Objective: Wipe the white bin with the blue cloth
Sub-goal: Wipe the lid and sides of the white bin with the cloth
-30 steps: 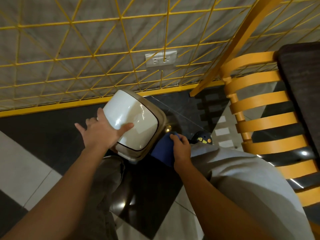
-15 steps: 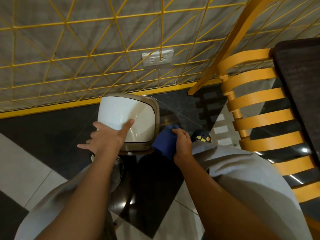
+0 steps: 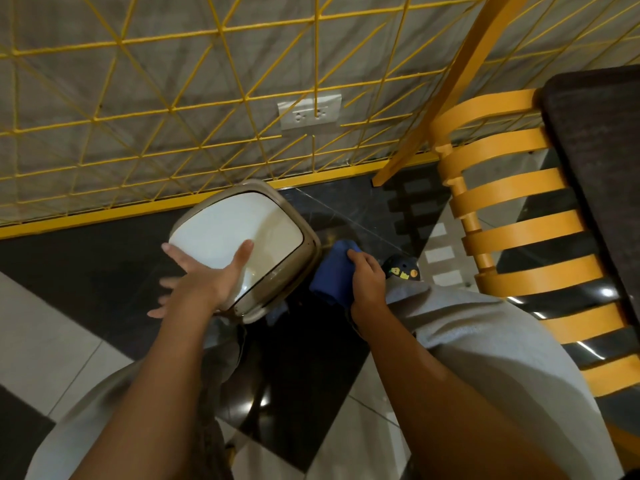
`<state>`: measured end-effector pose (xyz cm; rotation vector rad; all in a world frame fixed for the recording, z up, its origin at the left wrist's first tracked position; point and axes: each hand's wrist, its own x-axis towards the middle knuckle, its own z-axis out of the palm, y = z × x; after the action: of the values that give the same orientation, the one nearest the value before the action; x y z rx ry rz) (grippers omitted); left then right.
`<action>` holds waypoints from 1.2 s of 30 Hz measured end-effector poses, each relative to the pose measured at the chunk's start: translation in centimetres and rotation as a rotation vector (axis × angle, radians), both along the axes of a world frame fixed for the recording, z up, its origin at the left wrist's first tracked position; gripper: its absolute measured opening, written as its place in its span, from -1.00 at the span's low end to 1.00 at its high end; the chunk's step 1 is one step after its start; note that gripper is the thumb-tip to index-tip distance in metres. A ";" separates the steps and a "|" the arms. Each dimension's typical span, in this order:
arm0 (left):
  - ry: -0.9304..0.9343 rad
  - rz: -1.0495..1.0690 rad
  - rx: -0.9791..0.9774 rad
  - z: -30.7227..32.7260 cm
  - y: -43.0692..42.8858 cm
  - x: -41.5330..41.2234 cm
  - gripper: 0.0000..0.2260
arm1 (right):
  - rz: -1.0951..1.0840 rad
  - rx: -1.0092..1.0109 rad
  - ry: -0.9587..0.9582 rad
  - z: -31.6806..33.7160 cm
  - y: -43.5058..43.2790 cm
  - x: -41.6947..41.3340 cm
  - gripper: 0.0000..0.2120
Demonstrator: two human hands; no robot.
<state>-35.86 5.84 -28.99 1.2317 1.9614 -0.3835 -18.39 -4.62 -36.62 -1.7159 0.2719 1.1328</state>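
Left hand point(image 3: 204, 282) spread flat on white bin point(image 3: 239, 233), thumb over lid. Right hand point(image 3: 367, 282) clenched round blue cloth point(image 3: 332, 275), just beside bin's rim.

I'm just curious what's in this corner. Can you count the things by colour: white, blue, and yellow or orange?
White: 2, the bin and the wall socket
Blue: 1, the cloth in the right hand
Yellow or orange: 2, the wire grid and the slatted chair
Total: 5
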 end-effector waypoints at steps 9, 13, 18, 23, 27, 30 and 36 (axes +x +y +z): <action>0.001 -0.950 0.220 -1.3 -2.9 0.5 0.16 | 0.569 0.024 -0.377 0.5 3.6 0.8 -0.72; 0.023 -0.950 0.261 -2.2 -2.9 0.2 0.11 | 0.786 -0.036 -0.541 0.6 4.2 0.3 -0.68; -0.008 -0.919 0.324 -2.9 -3.2 0.0 0.05 | 0.854 0.008 -0.591 1.5 2.9 -1.0 -0.67; -0.091 -0.899 0.386 -3.0 -3.3 -0.3 -0.18 | 0.906 -0.092 -0.641 1.5 4.5 0.9 -0.72; -0.098 -0.866 0.461 -3.5 -3.5 -0.5 -0.31 | 0.897 -0.110 -0.650 0.8 4.9 1.1 -0.75; -0.074 -0.859 0.519 -4.2 -3.5 -0.4 -0.38 | 0.871 -0.059 -0.689 0.7 3.7 0.1 -0.77; -0.058 -0.883 0.537 -4.4 -3.6 -0.6 -0.36 | 0.907 0.012 -0.551 1.0 3.3 0.8 -0.66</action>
<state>-36.41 2.19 -33.38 2.4133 1.4014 -0.2356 -17.58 -1.33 -35.64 -2.1129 -0.9365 1.1837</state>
